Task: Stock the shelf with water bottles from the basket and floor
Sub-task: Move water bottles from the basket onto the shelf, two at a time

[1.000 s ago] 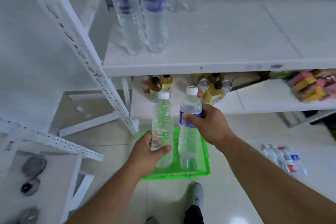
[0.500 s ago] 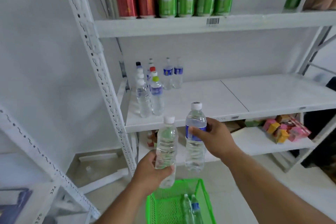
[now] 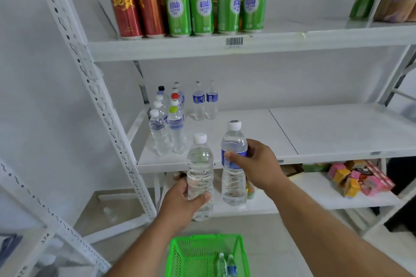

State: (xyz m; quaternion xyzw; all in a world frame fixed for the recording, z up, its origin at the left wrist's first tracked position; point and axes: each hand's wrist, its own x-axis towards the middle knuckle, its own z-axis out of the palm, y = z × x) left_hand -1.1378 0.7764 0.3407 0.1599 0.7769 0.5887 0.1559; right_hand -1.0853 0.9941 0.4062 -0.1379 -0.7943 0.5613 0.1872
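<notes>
My left hand (image 3: 180, 200) grips a clear unlabelled water bottle (image 3: 200, 162) upright by its lower half. My right hand (image 3: 258, 164) holds a blue-labelled water bottle (image 3: 233, 184) upright around its label. Both bottles hang in front of the middle shelf's (image 3: 315, 139) front edge. Several water bottles (image 3: 171, 123) stand grouped at that shelf's left end, two more (image 3: 204, 101) near its back. Below me, the green basket (image 3: 180, 256) sits on the floor with two bottles (image 3: 226, 265) in it.
The top shelf (image 3: 270, 42) carries red and green cans and glass bottles. The lower shelf (image 3: 304, 198) holds colourful boxes (image 3: 355, 177) at the right. A perforated white upright (image 3: 94, 87) stands at the left. A second white rack (image 3: 33, 216) fills the lower left corner.
My view has tilted up from the basket to the shelves. Both hands have lifted their bottles up and forward, level with the middle shelf's front edge.
</notes>
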